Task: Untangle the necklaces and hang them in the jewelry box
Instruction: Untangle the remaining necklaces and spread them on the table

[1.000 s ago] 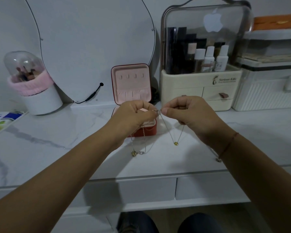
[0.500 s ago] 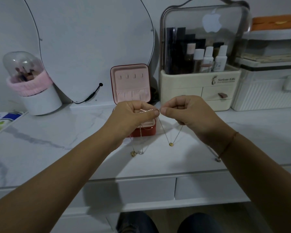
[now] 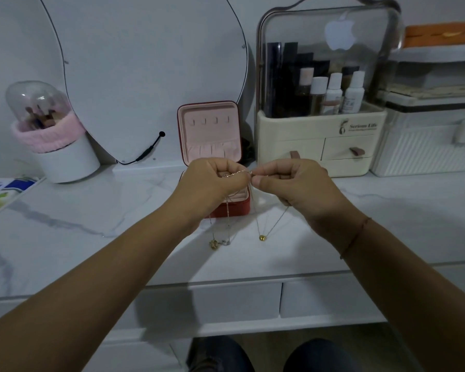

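Thin necklace chains run between my two hands, held up over the marble tabletop. My left hand pinches a bunch of chains, and two pendants dangle from it low over the table. My right hand pinches one chain end close beside the left fingers; its loop hangs down to a small gold pendant. Behind my hands stands the open red jewelry box with a pink lining and a row of hooks in its upright lid. The box's base is partly hidden by my left hand.
A curved mirror leans at the back with a black cable. A domed brush holder stands far left. A cream cosmetics organizer and a white ribbed case stand at the right. Drawers run below the table edge.
The hands stay close together in front of the box, with the fingers working the chain. The gold pendant under the right hand has swung slightly sideways.
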A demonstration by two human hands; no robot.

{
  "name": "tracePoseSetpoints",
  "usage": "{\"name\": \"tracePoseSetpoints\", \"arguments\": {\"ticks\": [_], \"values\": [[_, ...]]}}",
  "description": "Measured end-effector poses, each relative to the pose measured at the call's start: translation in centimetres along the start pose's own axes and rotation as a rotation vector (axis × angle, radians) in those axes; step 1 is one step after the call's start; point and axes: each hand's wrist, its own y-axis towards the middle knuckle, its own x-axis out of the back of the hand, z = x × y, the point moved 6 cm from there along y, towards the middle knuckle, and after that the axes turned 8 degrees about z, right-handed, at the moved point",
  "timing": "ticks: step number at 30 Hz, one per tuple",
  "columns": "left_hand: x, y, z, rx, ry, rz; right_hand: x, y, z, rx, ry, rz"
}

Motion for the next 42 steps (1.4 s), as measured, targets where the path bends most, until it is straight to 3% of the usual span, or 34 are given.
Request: {"name": "tracePoseSetpoints", "arguments": {"ticks": [13,26,31,35,39,42], "values": [[0.0,0.3,0.5,-0.024,0.136,0.015,0.0,0.6,-1.8,-0.036,0.07,-0.076],[-1.0,0.6,1.8,0.043,0.141,0.034,-1.0,0.9,-2.6,0.087,-0.414,-0.137],[-2.0,0.3,1.4,0.071,0.073,0.125,-1.4,1.2,-2.6,0.054,-0.431,-0.09],[-2.5,0.2,2.8,0.196,-0.013,0.197,-1.6,1.2,-2.8,-0.008,-0.454,-0.031],[-3.4,0.0,4.1,0.316,-0.236,0.305,-1.5,1.2,-3.4,-0.071,-0.365,0.02],[-3.3,0.1,4.1,0.32,-0.385,0.359,-0.2,1.6,-5.2,-0.191,-0.017,-0.009]]}}
